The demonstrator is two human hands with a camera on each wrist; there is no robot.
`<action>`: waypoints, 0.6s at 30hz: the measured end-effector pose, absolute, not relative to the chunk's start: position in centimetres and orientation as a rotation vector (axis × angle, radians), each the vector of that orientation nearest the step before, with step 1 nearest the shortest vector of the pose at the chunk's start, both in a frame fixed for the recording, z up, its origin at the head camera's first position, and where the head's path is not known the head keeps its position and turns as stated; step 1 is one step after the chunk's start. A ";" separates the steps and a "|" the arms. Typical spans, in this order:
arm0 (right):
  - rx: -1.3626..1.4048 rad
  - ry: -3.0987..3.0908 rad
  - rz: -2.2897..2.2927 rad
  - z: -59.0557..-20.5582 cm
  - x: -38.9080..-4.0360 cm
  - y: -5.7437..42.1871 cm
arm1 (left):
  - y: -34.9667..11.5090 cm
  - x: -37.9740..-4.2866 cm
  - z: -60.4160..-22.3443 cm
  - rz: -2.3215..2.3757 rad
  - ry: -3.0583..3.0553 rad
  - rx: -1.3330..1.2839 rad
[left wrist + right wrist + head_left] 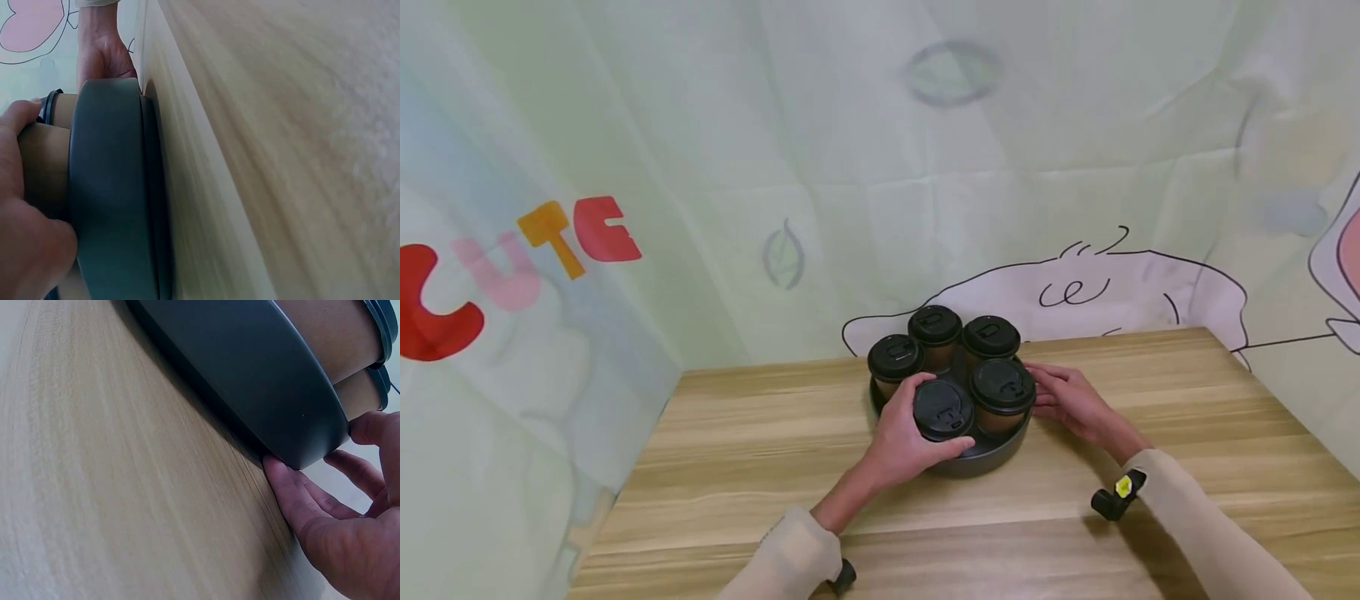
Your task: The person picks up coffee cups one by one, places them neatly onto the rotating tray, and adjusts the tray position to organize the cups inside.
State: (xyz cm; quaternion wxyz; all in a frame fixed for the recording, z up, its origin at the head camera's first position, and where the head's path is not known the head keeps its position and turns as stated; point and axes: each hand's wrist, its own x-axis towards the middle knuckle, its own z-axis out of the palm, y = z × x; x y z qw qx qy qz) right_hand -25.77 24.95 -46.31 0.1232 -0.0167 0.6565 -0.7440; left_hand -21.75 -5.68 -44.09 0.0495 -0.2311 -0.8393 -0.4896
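A round dark grey tray (977,463) stands on the wooden table, bearing several brown paper cups with black lids. My left hand (901,442) curls around the front paper cup (943,408), its thumb near the tray's front rim. That cup stands upright in the tray. On the right, my right hand (1070,403) holds the tray's edge. In the right wrist view, the thumb is at the rim and other fingers (294,494) touch the lower edge. Another lidded cup (1002,387) stands just inside that edge.
Three more lidded cups (896,358) stand at the tray's left and back. Behind the wooden table (760,442) hangs a printed curtain (715,167) with leaf and cartoon drawings. Small black devices (1116,497) are strapped at both wrists.
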 end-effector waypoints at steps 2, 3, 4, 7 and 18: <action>-0.043 1.913 -2.172 -46.3 -25.7 24.9 | -5.7 -21.7 -44.0 -1.466 -2.565 -0.706; -0.044 1.914 -2.169 -46.3 -25.7 25.0 | -5.7 -21.7 -44.0 -1.458 -2.569 -0.704; -0.039 1.913 -2.170 -46.3 -25.7 24.9 | -5.7 -21.6 -43.9 -1.455 -2.575 -0.699; -0.039 1.911 -2.168 -46.4 -25.8 25.0 | -5.7 -21.6 -43.8 -1.450 -2.597 -0.676; -0.021 1.923 -2.160 -46.5 -25.8 25.0 | -5.6 -21.4 -43.8 -1.394 -2.664 -0.594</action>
